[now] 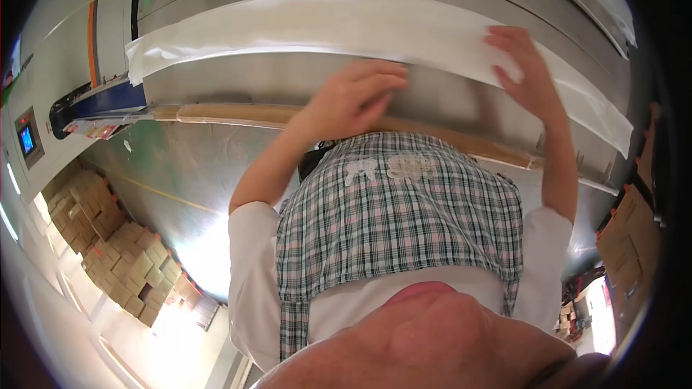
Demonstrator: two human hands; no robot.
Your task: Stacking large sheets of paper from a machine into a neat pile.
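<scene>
A long, glossy white strip of sheet material (346,23) lies across the metal work surface (238,79), bowed by the lens. My right hand (530,79) is over the strip's right part, its fingers spread and thumb apart, slightly blurred; whether it touches the strip I cannot tell. Below the strip's near edge, about mid-surface, is my left hand (357,99). Its fingers are loosely bent and point right, with the thumb apart beneath them. Nothing shows in either hand.
A brown edging (238,114) runs along the surface's near side, close to my checked apron (400,209). To the left stands a pale machine panel with a small lit screen (27,140). Stacked cardboard boxes (133,266) stand at lower left, and more cardboard (628,245) at right.
</scene>
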